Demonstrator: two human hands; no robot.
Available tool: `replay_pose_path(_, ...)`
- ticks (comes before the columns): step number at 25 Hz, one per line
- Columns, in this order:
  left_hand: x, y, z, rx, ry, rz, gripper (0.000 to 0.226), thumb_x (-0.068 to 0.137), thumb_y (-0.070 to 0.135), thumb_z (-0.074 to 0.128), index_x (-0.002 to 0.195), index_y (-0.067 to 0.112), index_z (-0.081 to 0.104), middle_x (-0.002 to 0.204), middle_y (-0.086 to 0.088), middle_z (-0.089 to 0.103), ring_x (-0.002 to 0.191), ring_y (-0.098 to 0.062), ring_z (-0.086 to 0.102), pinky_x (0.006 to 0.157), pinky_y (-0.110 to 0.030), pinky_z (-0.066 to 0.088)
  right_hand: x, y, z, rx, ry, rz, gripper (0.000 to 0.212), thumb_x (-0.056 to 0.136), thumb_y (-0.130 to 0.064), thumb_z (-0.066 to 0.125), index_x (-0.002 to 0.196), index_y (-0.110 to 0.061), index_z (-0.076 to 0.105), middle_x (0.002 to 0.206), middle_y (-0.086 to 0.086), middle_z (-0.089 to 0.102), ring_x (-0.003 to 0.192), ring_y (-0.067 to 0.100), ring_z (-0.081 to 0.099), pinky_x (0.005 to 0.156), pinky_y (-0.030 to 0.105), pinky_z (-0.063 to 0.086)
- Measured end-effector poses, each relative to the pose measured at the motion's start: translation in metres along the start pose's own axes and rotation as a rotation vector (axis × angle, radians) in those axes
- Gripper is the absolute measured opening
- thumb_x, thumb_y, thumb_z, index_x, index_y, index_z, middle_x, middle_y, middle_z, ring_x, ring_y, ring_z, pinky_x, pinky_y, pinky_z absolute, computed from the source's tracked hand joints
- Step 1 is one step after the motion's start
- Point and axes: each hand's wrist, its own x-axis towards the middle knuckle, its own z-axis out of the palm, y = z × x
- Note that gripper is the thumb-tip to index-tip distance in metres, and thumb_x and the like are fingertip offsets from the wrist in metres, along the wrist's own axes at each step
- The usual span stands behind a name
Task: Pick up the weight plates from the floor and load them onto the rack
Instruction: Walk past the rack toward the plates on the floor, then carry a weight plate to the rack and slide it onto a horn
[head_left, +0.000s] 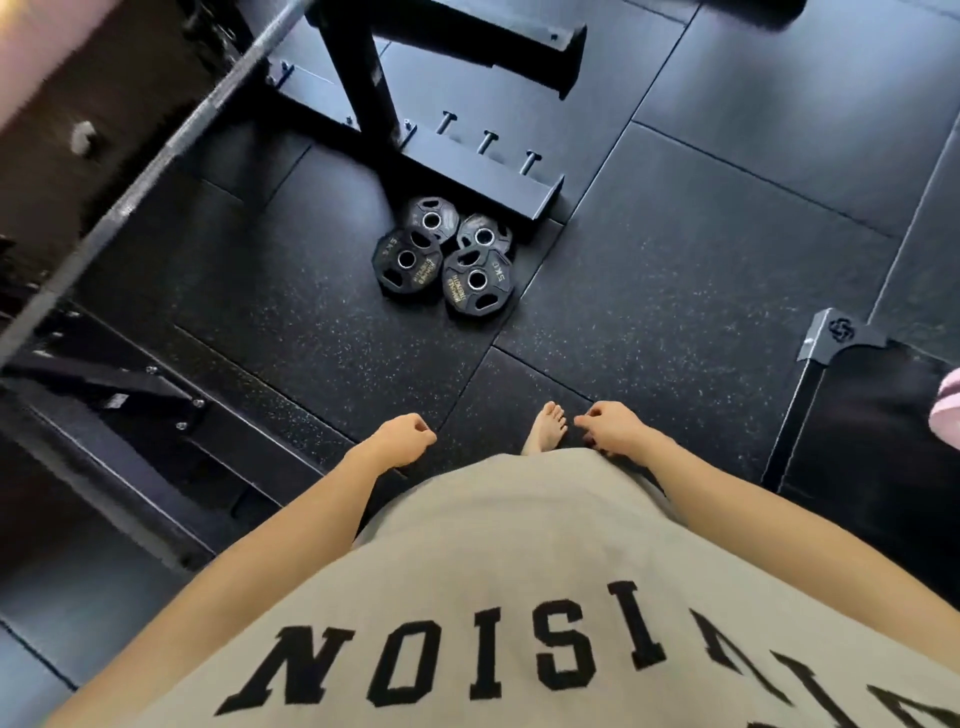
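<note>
- Head view, fingers: the left hand (402, 439) has its fingers curled loosely inward and holds nothing; the right hand (613, 427) has fingers loosely bent, thumb and forefinger near each other, also holding nothing.
- Both hands hang in front of the grey shirt (519, 571), well apart from the plates.
- One bare foot (546, 427) shows between the hands on the rubber floor (675, 291).
- Four black weight plates (444, 254) lie flat on the floor in a tight cluster, edges overlapping; the two nearer ones are marked 5 kg.
- The cluster lies just beside the base of the black rack (467, 161), at the end nearest the person.
- Three short pegs (488, 141) stand along the rack base, bare.
- A barbell shaft (156, 161) crosses the upper left diagonally.
</note>
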Motion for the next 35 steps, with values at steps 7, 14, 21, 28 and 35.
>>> replay_pose_path(7, 0.063, 0.072, -0.082, -0.026, 0.057, -0.02, 0.023, 0.098, 0.029, 0.048, 0.109, 0.016, 0.063, 0.115, -0.006, 0.065, 0.106, -0.024, 0.058, 0.089, -0.035, 0.043, 0.077, -0.106, -0.094, -0.007, -0.069, -0.016, 0.022, 0.101, -0.025, 0.049, 0.11, -0.007, 0.057, 0.087, 0.009, 0.061, 0.074, 0.02, 0.056, 0.063, 0.03, 0.047)
replay_pose_path(14, 0.169, 0.089, -0.202, 0.067, -0.048, -0.004, 0.012, 0.098, 0.029, 0.051, 0.103, 0.021, 0.059, 0.11, -0.005, 0.066, 0.096, -0.019, 0.059, 0.086, -0.035, 0.047, 0.143, -0.198, -0.106, 0.2, -0.002, 0.12, 0.022, 0.101, -0.034, 0.048, 0.108, -0.013, 0.049, 0.095, 0.01, 0.06, 0.077, 0.021, 0.055, 0.063, 0.03, 0.046)
replay_pose_path(21, 0.314, 0.131, -0.286, 0.285, -0.139, 0.035, 0.029, 0.099, 0.031, 0.048, 0.119, 0.013, 0.059, 0.114, -0.007, 0.066, 0.105, -0.025, 0.06, 0.089, -0.036, 0.047, 0.264, -0.25, -0.084, 0.479, 0.056, 0.372, 0.026, 0.099, -0.038, 0.05, 0.101, -0.013, 0.054, 0.089, 0.011, 0.063, 0.065, 0.019, 0.057, 0.05, 0.028, 0.044)
replay_pose_path(28, 0.537, 0.138, -0.248, 0.296, -0.034, 0.029, 0.024, 0.097, 0.027, 0.049, 0.111, 0.012, 0.061, 0.114, -0.011, 0.067, 0.107, -0.027, 0.059, 0.083, -0.032, 0.041, 0.511, -0.176, 0.025, 0.635, 0.008, 0.491, 0.075, 0.071, -0.077, 0.046, 0.123, -0.024, 0.047, 0.112, -0.002, 0.057, 0.092, 0.017, 0.062, 0.075, 0.036, 0.059)
replay_pose_path(35, 0.768, 0.138, -0.182, 0.321, 0.147, 0.13, 0.035, 0.093, 0.029, 0.053, 0.122, 0.01, 0.055, 0.125, -0.013, 0.061, 0.118, -0.033, 0.055, 0.094, -0.037, 0.041, 0.676, -0.177, 0.099, 0.754, -0.031, 0.655, 0.047, 0.097, -0.044, 0.051, 0.123, -0.005, 0.056, 0.108, 0.011, 0.065, 0.096, 0.027, 0.067, 0.084, 0.04, 0.059)
